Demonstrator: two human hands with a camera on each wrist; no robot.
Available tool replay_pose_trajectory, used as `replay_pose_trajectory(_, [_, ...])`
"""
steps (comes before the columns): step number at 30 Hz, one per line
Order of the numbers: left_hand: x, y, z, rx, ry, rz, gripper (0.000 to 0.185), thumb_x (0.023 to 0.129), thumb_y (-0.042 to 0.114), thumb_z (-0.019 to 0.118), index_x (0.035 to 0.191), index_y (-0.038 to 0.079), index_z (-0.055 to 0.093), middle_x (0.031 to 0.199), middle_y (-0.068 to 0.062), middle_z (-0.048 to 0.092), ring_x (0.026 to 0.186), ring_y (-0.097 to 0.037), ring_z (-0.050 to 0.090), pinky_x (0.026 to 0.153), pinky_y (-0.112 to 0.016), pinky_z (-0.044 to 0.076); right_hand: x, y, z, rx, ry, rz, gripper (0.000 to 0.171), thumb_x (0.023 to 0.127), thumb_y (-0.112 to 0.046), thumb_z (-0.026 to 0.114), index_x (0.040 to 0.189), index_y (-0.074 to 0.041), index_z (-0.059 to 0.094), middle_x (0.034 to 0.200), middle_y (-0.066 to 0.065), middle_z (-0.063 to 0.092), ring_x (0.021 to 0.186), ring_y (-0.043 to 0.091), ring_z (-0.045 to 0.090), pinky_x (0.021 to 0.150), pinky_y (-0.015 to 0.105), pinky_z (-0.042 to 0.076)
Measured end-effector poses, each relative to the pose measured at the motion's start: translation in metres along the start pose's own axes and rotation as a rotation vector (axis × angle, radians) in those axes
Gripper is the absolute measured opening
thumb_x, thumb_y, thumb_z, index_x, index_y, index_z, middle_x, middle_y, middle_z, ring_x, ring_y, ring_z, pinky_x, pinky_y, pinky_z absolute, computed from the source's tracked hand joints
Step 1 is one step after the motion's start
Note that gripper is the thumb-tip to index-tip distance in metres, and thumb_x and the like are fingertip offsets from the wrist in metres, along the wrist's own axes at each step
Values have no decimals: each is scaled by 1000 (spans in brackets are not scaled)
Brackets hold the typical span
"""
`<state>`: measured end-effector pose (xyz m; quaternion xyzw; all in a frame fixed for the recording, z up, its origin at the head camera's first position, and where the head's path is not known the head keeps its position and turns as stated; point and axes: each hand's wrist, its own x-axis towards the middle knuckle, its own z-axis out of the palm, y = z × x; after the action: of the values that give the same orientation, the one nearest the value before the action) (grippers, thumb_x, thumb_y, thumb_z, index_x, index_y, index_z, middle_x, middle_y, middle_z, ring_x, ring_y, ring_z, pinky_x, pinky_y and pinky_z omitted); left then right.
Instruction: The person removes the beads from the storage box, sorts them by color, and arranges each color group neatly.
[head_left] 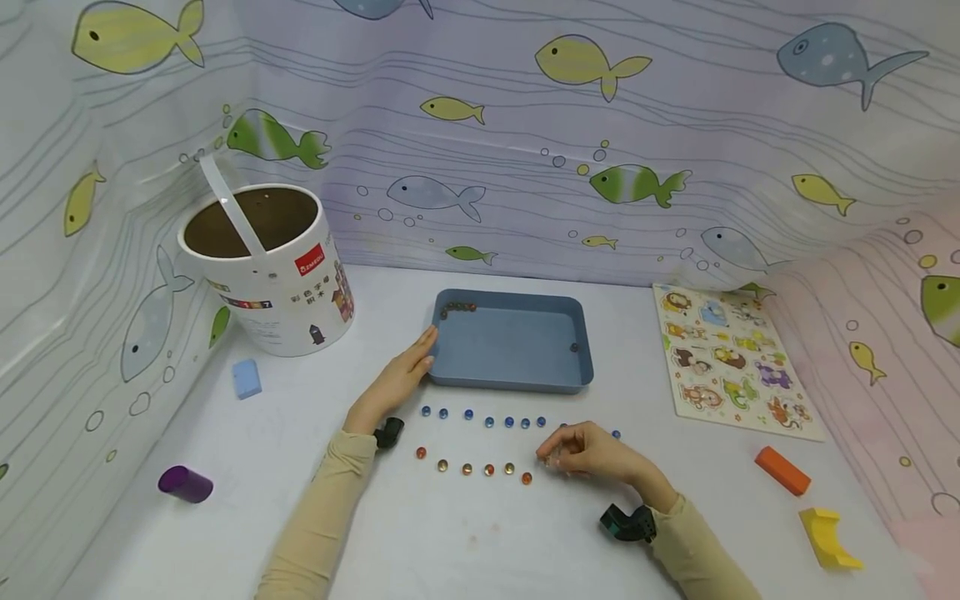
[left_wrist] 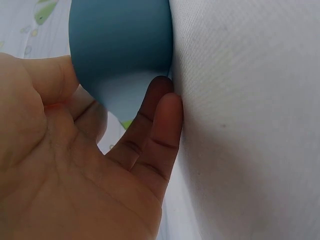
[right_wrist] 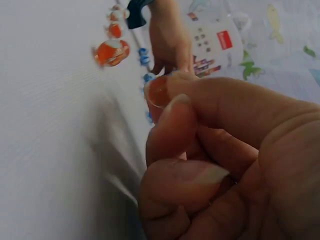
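Observation:
My left hand [head_left: 397, 379] rests against the front left corner of a shallow blue tray [head_left: 510, 386]; in the left wrist view its fairly straight fingers [left_wrist: 167, 120] touch the tray's outer wall. My right hand [head_left: 592, 454] pinches an orange glass marble [right_wrist: 159, 92] between thumb and fingertip, just above the table. To its left runs a row of orange and amber marbles [head_left: 467, 469]. Behind that lies a row of blue marbles [head_left: 489, 422], partly hidden by the right hand. Inside the tray, several brownish marbles [head_left: 459, 307] sit in the back left corner and a single dark marble [head_left: 574, 347] near the right wall.
A white bucket [head_left: 292, 308] stands at the back left, near a light blue block [head_left: 246, 378] and a purple cylinder [head_left: 185, 484]. On the right lie an animal puzzle board [head_left: 738, 362], an orange block [head_left: 782, 471] and a yellow curved block [head_left: 828, 539]. Fish-printed curtains enclose the table.

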<state>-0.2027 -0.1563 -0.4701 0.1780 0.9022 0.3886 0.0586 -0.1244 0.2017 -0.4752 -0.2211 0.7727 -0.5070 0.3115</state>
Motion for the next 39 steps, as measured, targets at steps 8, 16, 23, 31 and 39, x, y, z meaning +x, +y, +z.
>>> replay_pose_trajectory(8, [1,0,-1,-6,-7,-5,53,106,22,36,155,9,19,164,-6,14,150,-31,16,123,-49,15,3,1,8,-127,-1,5,16,86,-8,70,101,-12,74,59,-7,51,51,1,39,49,14,34])
replay_pose_trajectory(16, [-2,-1,-5,-2,10,6,53,106,19,37,155,7,20,163,-10,15,149,-35,18,122,-52,17,7,-14,-4,-122,-16,-71,20,87,-7,69,107,-5,72,81,5,67,59,2,45,54,16,38])
replay_pose_trajectory(23, [-1,-5,-3,-9,10,-4,53,106,19,37,155,8,19,163,-10,14,149,-34,17,122,-51,16,19,-44,-35,-137,39,-130,24,91,-7,64,114,0,68,117,22,66,73,4,52,63,21,44])
replay_pose_trajectory(31, [0,-3,0,-12,10,14,53,106,18,38,154,6,21,163,-11,16,148,-36,20,121,-53,18,62,-71,-66,-161,146,-162,27,94,-11,63,118,-1,66,120,22,65,91,32,61,76,32,54])
replay_pose_trajectory(39, [2,-3,0,-8,8,13,52,106,19,38,154,7,23,163,-9,17,149,-34,20,122,-51,17,117,-93,-88,-195,103,-87,29,96,-15,61,124,-6,65,129,14,64,119,29,60,103,46,50])
